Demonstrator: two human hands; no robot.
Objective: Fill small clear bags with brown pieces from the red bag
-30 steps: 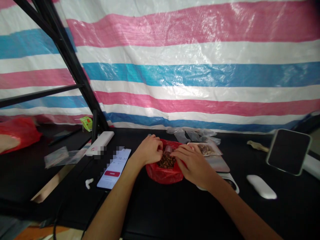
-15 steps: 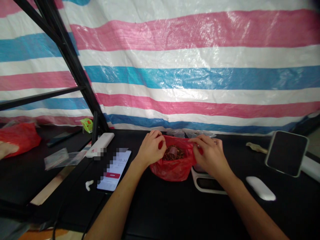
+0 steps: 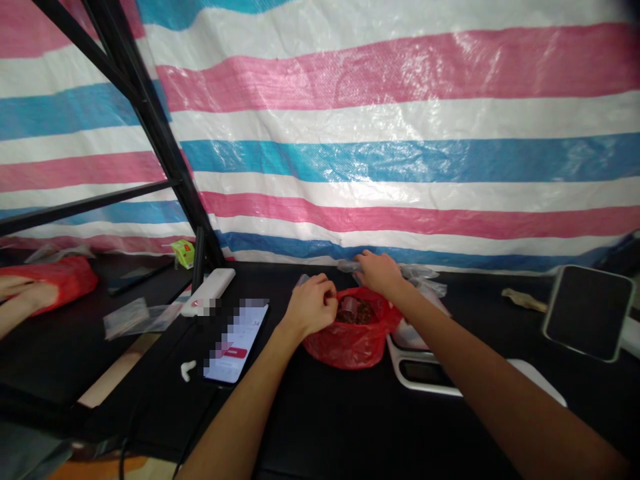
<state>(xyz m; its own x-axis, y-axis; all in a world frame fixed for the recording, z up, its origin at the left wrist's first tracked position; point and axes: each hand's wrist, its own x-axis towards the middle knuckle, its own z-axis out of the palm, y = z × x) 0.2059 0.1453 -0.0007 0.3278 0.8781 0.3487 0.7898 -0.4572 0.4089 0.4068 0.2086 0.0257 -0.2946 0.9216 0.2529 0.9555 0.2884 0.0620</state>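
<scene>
A red plastic bag [image 3: 350, 343] lies on the black table, open at the top, with brown bits and a small cup [image 3: 349, 307] inside. My left hand [image 3: 313, 307] is closed in a pinch on the bag's left rim. My right hand [image 3: 377, 272] reaches past the bag to a pile of small clear plastic bags [image 3: 423, 280] by the tarp; its fingers curl down on them and their tips are hidden. A white scale [image 3: 425, 373] sits just right of the red bag, under my right forearm.
A phone [image 3: 236, 340] with a lit screen lies left of the bag, a white power bank [image 3: 209, 292] behind it, a white earbud [image 3: 188, 369] in front. A black-faced device [image 3: 589, 311] stands far right. Another person's hands [image 3: 23, 297] rest by a red bag [image 3: 70, 280] at far left.
My right hand let go of the red bag's right rim and moved back to the clear bags by the tarp. My left hand stayed on the bag's rim.
</scene>
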